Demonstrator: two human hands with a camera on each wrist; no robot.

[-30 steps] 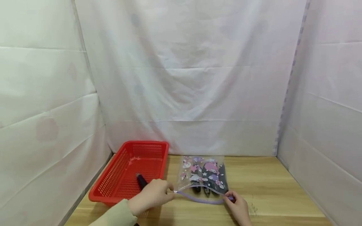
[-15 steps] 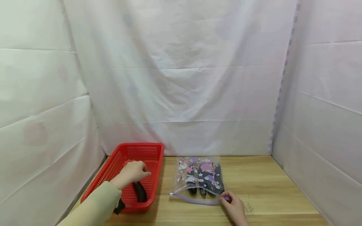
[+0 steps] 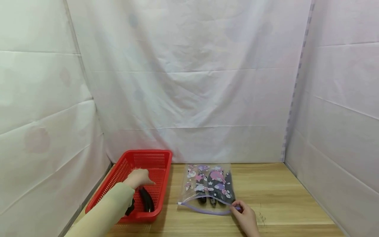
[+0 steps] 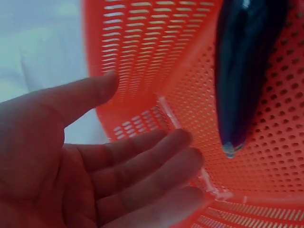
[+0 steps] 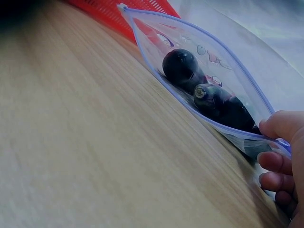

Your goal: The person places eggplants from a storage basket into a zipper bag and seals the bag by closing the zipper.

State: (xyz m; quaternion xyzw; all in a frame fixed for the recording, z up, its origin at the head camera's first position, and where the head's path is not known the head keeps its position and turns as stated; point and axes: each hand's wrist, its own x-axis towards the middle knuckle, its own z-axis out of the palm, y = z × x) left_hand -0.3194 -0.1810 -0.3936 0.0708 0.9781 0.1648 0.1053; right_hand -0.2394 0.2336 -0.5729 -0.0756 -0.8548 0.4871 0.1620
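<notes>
My left hand [image 3: 138,178] is inside the red basket [image 3: 168,174], above a dark eggplant [image 3: 146,199] that lies on the basket floor. In the left wrist view, the fingers of that hand [image 4: 99,175] are extended with the thumb spread away, and the eggplant [image 4: 244,71] is apart from them. My right hand [image 3: 245,218] pinches the right end of the purple zip edge of a clear printed zip bag [image 3: 189,194]. The bag's mouth gapes toward me. Several eggplants lie in it, and the right wrist view shows the rounded end of one eggplant [image 5: 180,66] near the mouth.
The wooden table [image 3: 275,194] carries the basket at left and the bag at its middle. A white zip slider [image 3: 179,203] sits at the bag's left corner. White cloth [image 3: 189,98] hangs behind and on both sides.
My left hand has left the bag's slider end and moved left into the basket, over the eggplant. The right hand keeps its grip on the bag. The head view has turned slightly.
</notes>
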